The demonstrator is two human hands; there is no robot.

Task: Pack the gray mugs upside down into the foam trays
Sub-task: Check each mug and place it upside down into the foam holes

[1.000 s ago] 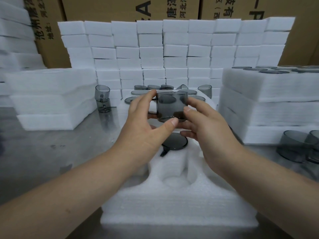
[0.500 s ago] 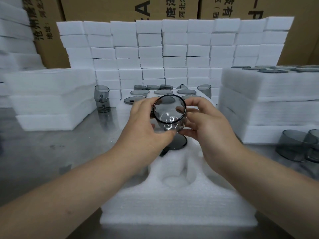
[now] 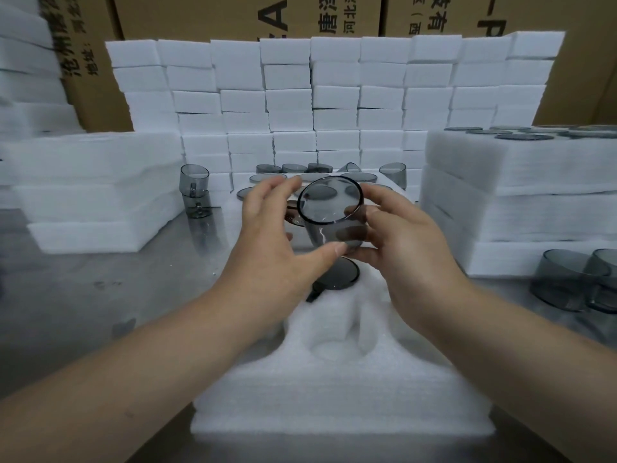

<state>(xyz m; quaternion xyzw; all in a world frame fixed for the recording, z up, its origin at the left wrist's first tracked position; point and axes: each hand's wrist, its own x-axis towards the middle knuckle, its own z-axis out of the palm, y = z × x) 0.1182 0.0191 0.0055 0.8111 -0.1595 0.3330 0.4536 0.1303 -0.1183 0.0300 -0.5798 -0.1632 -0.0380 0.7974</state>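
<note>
Your left hand [image 3: 267, 248] and right hand [image 3: 400, 242] clasp the gray mug [image 3: 330, 212] mid-frame, mouth towards you, above the foam tray [image 3: 334, 396]. The left fingers are blurred and may be off it. On that loose hold the slick wall could slip as you invert it and strike the seated mug [image 3: 337, 275] below. A steel table [image 3: 83, 295] lies lower left, with foam blocks [image 3: 334, 105] and cartons [image 3: 200, 15] behind.

Both bare forearms reach forward and converge. Left hand [image 3: 270, 242] and right hand [image 3: 407, 242] hold a translucent gray cylindrical mug [image 3: 330, 212] between them: left thumb against its lower edge, right fingers curled round its side.
</note>
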